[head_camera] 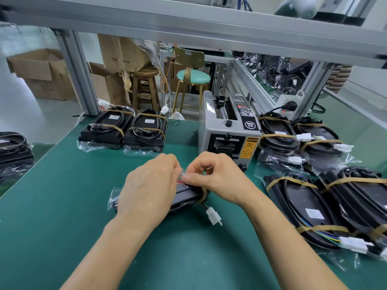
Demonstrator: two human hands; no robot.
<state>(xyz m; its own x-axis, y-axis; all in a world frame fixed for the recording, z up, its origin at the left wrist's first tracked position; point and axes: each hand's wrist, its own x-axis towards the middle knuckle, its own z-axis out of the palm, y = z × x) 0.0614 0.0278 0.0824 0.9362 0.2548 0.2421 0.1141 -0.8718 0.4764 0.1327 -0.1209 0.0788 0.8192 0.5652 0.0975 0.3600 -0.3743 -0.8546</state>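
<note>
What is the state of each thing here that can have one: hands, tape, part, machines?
left hand: pinches the tape strip, lying over the bagged part
right hand: pinches the tape strip
tape strip: held between both hands
bagged part: under the left hand, banded
tape dispenser: display lit red
power strip: plug in, red lamp on

Your forearms are bare, coming in from the lower edge and converging at centre. Left grip (148,189): back of hand up, fingers curled down, tips pinching a small clear strip (182,176). Right grip (217,176): thumb and forefinger pinch the same strip, other fingers curled inward. Your fingertips meet, wrists low over the surface.
</note>
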